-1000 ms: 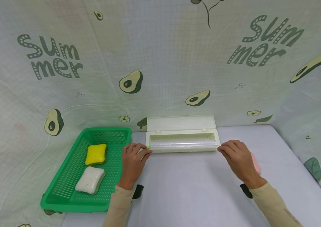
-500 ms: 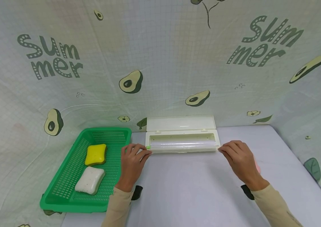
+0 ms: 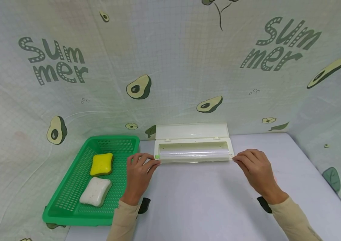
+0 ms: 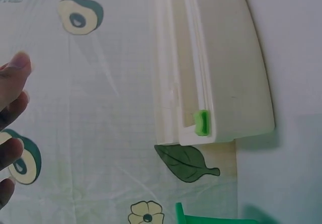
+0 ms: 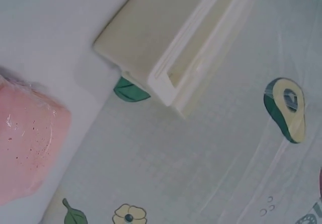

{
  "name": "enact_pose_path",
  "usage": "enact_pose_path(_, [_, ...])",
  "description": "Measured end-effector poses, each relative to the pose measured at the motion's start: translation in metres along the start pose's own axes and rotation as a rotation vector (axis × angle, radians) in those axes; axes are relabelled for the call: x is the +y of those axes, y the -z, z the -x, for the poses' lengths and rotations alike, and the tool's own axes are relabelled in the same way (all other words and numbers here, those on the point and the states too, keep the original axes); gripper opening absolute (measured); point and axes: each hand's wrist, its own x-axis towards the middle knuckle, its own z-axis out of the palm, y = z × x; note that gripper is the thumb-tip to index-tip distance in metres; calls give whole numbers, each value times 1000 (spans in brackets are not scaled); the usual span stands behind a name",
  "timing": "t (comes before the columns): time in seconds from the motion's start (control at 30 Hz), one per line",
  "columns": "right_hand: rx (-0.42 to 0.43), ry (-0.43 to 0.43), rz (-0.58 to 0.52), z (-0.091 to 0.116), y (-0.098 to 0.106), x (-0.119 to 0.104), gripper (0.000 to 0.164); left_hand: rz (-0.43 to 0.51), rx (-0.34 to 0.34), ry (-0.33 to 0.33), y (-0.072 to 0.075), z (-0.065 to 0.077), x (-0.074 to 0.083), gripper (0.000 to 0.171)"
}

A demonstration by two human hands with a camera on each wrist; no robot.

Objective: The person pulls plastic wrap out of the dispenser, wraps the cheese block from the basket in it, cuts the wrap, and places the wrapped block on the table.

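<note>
A white cling film dispenser (image 3: 193, 140) stands at the back with its lid raised and a roll of clear film (image 3: 194, 152) inside. Between my hands runs the edge of a cling film sheet (image 3: 195, 162), hard to see because it is clear. My left hand (image 3: 138, 175) pinches its left end between thumb and fingers, overlapping the dispenser's left front corner in the head view. At the right end my right hand (image 3: 257, 172) pinches likewise. A green slider (image 4: 202, 123) sits at the dispenser's left end. The right wrist view hardly catches the right hand.
On the left stands a green basket (image 3: 65, 187) holding a yellow block (image 3: 102, 164) and a white block (image 3: 95, 191). A pink block in clear wrap (image 5: 30, 138) lies right of the dispenser. A printed cloth (image 3: 170, 67) hangs behind the white table (image 3: 200, 201).
My hands have drifted slightly apart, the left one leftward and the right one rightward, both still pinching. The dispenser and basket stay put.
</note>
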Motion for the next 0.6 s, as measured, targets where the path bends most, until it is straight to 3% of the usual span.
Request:
enact_pose_path(0.4, [-6, -21, -11, -2, 7, -5, 60, 18, 42, -31, 7, -2, 3, 22])
enact_pose_path(0.6, [-2, -19, -11, -4, 12, -7, 61, 6, 29, -23, 12, -3, 5, 23])
